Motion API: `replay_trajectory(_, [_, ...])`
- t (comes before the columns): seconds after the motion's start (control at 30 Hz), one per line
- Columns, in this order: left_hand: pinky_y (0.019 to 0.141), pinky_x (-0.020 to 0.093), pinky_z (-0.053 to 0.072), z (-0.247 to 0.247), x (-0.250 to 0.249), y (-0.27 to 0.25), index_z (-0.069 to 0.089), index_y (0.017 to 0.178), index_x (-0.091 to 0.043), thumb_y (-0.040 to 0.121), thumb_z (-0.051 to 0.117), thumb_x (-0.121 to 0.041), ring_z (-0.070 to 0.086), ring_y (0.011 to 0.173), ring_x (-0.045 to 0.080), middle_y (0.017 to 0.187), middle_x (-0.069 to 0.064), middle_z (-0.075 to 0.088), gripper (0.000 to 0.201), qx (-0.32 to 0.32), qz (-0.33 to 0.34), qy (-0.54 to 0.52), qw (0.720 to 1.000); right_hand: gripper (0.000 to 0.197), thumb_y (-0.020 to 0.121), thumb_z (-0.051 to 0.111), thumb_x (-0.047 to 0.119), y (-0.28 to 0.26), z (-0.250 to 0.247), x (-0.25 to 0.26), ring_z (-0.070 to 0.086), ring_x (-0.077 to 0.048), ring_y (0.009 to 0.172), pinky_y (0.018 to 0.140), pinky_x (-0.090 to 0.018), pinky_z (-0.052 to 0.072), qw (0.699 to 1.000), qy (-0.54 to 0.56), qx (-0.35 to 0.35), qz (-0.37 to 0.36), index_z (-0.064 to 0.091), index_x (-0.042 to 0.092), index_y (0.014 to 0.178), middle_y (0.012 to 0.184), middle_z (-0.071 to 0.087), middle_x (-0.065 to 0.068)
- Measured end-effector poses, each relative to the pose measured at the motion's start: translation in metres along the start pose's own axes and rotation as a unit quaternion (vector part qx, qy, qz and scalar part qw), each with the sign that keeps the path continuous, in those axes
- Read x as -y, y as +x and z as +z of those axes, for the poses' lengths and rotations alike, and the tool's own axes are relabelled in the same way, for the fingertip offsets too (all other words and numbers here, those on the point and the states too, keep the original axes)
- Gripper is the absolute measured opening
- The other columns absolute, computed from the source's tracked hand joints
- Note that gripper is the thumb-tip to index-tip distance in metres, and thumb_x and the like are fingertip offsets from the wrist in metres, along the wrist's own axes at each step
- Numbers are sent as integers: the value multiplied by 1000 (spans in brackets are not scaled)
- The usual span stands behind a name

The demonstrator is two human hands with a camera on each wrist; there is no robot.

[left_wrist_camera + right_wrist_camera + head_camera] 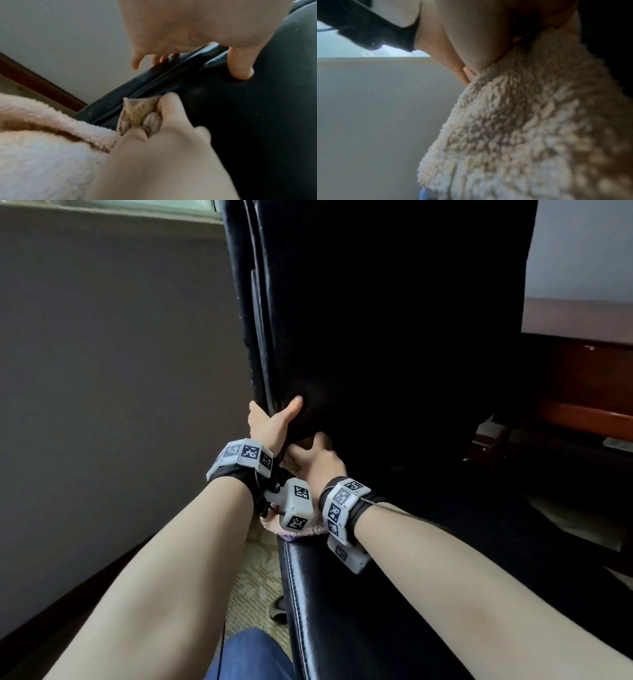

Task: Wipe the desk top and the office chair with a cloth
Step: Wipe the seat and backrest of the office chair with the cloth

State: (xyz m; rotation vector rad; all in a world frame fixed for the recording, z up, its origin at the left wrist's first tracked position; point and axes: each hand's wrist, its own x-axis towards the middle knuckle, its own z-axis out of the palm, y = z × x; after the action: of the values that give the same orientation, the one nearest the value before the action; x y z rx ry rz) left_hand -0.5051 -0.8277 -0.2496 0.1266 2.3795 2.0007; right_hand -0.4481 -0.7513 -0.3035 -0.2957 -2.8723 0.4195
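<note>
Left hand (pixel 270 422) gripped the office chair (pixel 394 337) backrest edge, right hand (pixel 317 460) pinched a fluffy cream cloth (pixel 51 148), apparently against the seam.

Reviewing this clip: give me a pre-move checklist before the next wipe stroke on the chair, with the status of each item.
1. Left hand grips the chair back's edge: ok.
2. Right hand holds the cloth: ok, a bunched fold shows between its fingers.
3. Cloth touches the chair: ok, the fold meets the seam.
4. Loose cloth hangs clear of the stroke: cannot tell.
5. Hands apart: not ok, crowded together.
6. Desk top wiped: cannot tell.
</note>
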Motion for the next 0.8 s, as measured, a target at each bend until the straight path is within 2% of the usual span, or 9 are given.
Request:
replay_trajectory(0.13, [116,38,11,11,-2,-14,-1,152,-13,88,58,-51,8,146,23,160,5,-2,95,-46,28,28,998,35,93,46,17,-2,-13,-48,57,-38,96,69,-35,42,992,56,-12,116,43,28,125,126,28,-15])
replay_trajectory(0.23, [115,39,15,29,-9,-22,-1,152,-22,87,59,-43,16,145,25,160,-3,4,90,-104,78,15,991,24,95,44,17,-3,-34,-91,58,-39,89,68,-33,41,984,82,-90,130,44,22,118,118,30,-14])
replay_trajectory(0.33, [117,44,17,54,-28,-26,3,151,-17,84,59,-38,18,143,28,158,-1,13,90,-180,48,-22,982,24,95,44,17,3,-52,-126,57,-40,87,68,-34,40,973,90,-135,163,43,17,119,119,32,-17])
replay_trajectory(0.43, [117,41,10,70,-39,-26,9,150,-9,86,54,-34,13,144,20,155,4,16,82,-246,25,12,969,24,95,44,14,10,-62,-161,56,-42,87,67,-35,39,950,122,-172,228,42,14,118,121,33,-21])
replay_trajectory(0.5, [116,41,10,75,-38,-21,12,149,-9,86,53,-35,15,143,20,153,5,18,80,-259,23,30,965,26,94,43,12,14,-67,-185,57,-44,88,71,-37,42,929,155,-196,273,41,12,120,122,34,-23])
replay_trajectory(0.57, [116,42,12,75,-37,-18,12,148,-9,86,52,-37,16,142,21,152,6,19,79,-260,14,45,964,27,93,45,10,16,-72,-201,57,-45,90,80,-45,47,913,174,-216,298,40,11,119,122,34,-24])
replay_trajectory(0.63, [115,45,14,74,-41,-17,12,147,-7,86,51,-37,18,140,24,151,7,19,79,-257,0,58,965,27,92,47,10,15,-74,-205,57,-45,94,86,-50,47,902,184,-241,307,41,12,119,122,35,-23])
replay_trajectory(0.73, [111,47,20,71,-51,-17,18,143,-3,84,54,-34,24,135,27,147,10,22,76,-253,-24,52,966,29,92,49,13,12,-81,-195,52,-39,106,91,-47,44,880,205,-307,299,44,14,120,126,37,-20])
replay_trajectory(0.8, [109,45,24,66,-60,-14,27,135,-2,80,57,-27,31,128,27,142,10,27,68,-259,-35,50,964,30,91,51,13,12,-97,-181,50,-35,110,89,-42,44,867,225,-356,264,46,14,120,127,39,-18])
